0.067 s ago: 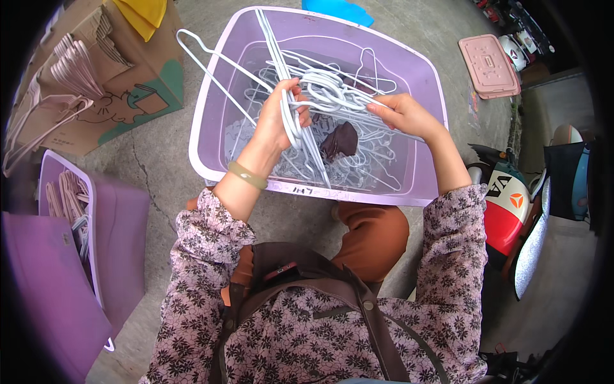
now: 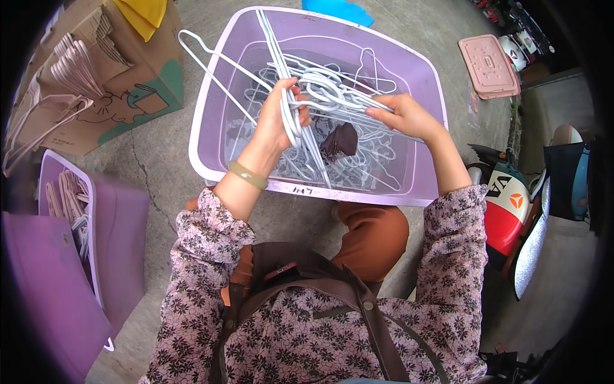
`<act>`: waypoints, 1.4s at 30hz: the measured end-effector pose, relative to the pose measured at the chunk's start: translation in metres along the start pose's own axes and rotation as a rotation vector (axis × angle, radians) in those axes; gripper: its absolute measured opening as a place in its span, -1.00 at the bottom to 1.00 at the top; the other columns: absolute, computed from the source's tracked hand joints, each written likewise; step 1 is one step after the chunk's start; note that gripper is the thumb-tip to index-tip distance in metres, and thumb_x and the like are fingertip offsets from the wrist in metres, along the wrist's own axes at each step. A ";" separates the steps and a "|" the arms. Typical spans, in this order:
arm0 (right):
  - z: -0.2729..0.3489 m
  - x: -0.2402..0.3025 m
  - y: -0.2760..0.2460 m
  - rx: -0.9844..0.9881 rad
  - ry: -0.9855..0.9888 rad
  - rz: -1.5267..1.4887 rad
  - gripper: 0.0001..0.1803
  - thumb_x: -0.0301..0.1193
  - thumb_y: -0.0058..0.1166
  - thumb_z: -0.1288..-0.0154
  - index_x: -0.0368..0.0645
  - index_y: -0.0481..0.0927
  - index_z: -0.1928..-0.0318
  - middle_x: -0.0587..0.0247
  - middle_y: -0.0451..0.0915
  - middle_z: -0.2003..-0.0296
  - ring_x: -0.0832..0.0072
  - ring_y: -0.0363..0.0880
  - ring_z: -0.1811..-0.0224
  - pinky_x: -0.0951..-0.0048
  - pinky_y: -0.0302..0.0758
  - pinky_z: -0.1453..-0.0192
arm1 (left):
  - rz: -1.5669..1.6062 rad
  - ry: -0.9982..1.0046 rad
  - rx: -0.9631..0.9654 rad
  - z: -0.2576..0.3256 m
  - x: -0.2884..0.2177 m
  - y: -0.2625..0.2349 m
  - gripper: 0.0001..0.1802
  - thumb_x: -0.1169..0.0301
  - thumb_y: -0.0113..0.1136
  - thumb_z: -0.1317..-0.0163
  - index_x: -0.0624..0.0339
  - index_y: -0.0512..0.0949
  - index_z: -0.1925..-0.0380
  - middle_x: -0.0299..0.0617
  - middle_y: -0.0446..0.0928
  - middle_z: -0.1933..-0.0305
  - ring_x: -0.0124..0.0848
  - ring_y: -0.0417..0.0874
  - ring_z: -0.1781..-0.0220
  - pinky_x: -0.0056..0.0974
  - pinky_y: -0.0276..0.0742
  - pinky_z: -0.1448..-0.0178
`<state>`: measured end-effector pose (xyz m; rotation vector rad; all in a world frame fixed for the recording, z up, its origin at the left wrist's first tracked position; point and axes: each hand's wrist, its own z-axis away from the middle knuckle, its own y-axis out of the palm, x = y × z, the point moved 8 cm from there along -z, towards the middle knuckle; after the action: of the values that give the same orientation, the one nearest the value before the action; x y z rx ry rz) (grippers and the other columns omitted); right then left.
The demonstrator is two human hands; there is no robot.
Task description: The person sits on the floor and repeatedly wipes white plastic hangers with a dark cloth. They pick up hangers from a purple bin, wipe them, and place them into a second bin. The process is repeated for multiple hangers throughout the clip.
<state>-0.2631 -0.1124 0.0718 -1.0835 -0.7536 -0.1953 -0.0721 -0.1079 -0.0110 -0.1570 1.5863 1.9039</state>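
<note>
My left hand is closed round a bundle of white wire hangers, above a purple tub. A pale bangle circles that wrist. My right hand pinches the ends of more white hangers, whose curved hooks bunch up between the two hands. One hanger sticks out past the tub's left rim. Below my hands, many loose white hangers lie tangled in the tub. A dark brown crumpled piece rests on top of them.
At the upper left stands a cardboard box with pinkish hangers at its side. A second purple bin holding hangers is at my left. A pink lid lies on the floor at right, near a red and white motor scooter.
Almost nothing differs. My hands and the hangers in them have shifted only very slightly.
</note>
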 end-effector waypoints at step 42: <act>-0.007 0.041 0.047 -0.457 -0.510 0.148 -0.40 -0.47 0.18 0.06 -0.09 0.45 -0.11 0.13 0.59 0.22 0.11 0.59 0.25 0.24 0.54 0.23 | -0.296 0.535 -0.287 0.019 -0.001 -0.004 -0.81 0.48 -0.08 -0.33 0.12 0.20 0.11 -0.25 0.31 0.30 -0.57 0.33 0.45 -0.43 0.31 0.41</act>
<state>-0.2062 -0.0874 0.0625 -1.6508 -1.1095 0.0448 -0.0635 -0.0902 -0.0090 -1.0386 1.4881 1.9319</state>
